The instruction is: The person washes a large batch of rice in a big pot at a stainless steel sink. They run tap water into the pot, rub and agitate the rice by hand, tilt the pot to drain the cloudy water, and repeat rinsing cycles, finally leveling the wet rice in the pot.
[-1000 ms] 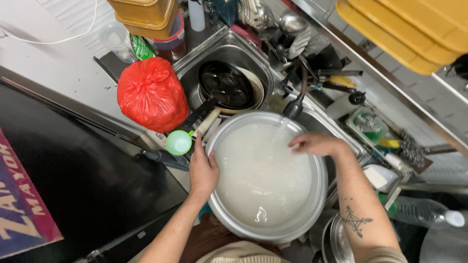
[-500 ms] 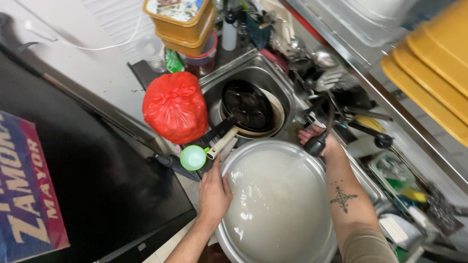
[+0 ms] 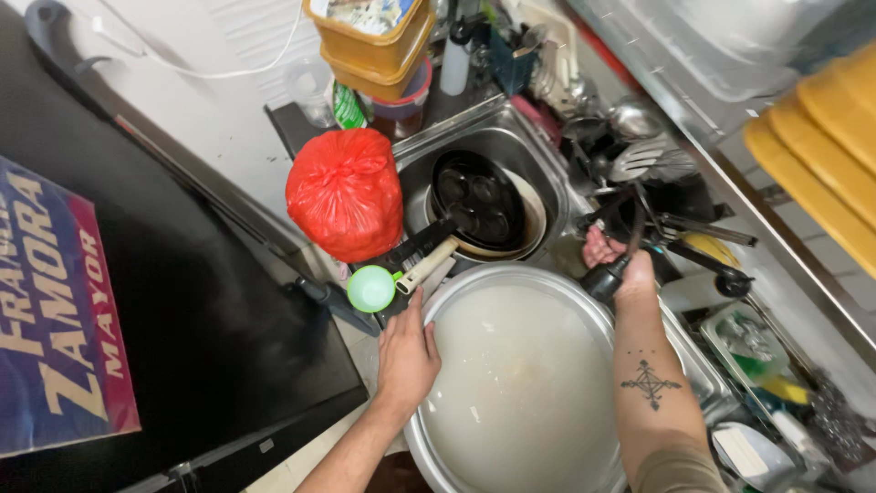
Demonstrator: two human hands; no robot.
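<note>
The large metal basin stands at the near edge of the sink, filled with cloudy whitish water. The left hand lies on the basin's left rim, fingers spread and pressed flat over the edge, steadying it rather than pinching it. The right hand reaches past the basin's far right rim to the black handles of the utensils that lie at the right edge of the sink; its fingers curl among them, but whether they close on one handle cannot be told.

Behind the basin, a black moulded pan rests on a pale plate inside the sink. A green cup lies just beside the basin's far left rim, and a tied red bag sits on the sink's left edge.

Judged step: the basin is held steady while a utensil is fetched. The next move calls for a firm closure on one handle, lifted free of the others, with the left hand keeping the full basin level so that the water does not spill.
</note>
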